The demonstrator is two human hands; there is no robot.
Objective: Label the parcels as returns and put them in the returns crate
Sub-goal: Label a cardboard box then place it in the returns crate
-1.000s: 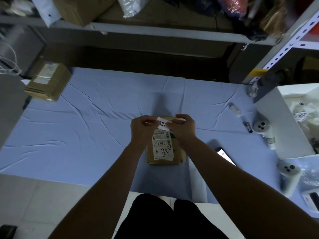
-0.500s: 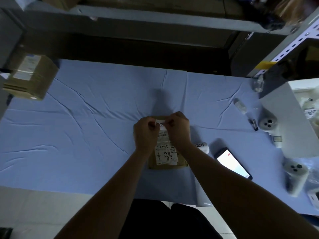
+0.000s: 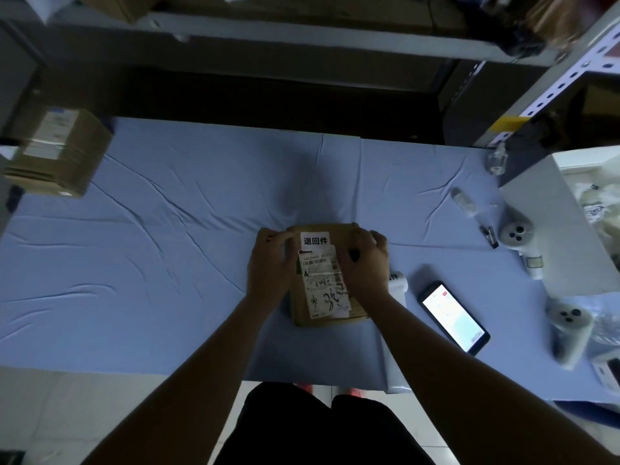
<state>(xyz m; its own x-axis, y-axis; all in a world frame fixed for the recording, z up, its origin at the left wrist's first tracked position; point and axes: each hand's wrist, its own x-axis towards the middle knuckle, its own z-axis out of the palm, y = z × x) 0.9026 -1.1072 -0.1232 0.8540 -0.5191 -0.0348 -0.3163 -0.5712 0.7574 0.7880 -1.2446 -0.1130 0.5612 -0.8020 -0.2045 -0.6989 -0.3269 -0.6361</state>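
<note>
Far left: brown cardboard box [image 3: 57, 152], blurred, at the far-left corner of the surface [image 3: 151, 263], which is covered with wrinkled blue cloth. Centre: left grip [image 3: 270, 266] lies flat on the left side of the parcel [image 3: 349, 236], fingers straight and together, tips at the left edge of the return label [image 3: 314, 241]. The parcel is flat and brown. It rests on the surface near the front edge, between both forearms, well apart from the crate. The return label is white with three black characters and sits at the far end of the parcel's top face, just above a shipping label [image 3: 323, 286] with handwriting. Right grip [image 3: 364, 266] is on the parcel's right side, fingers curved over the far-right corner, thumb beside the labels. Just right of that wrist: white label roll [image 3: 397, 283]. Next: phone [image 3: 453, 317], face up, screen lit. Further right: two white handheld devices [image 3: 518, 229] [image 3: 568, 325], type unclear. Far right: white crate [image 3: 553, 223], pale contents, partly out of frame.
</note>
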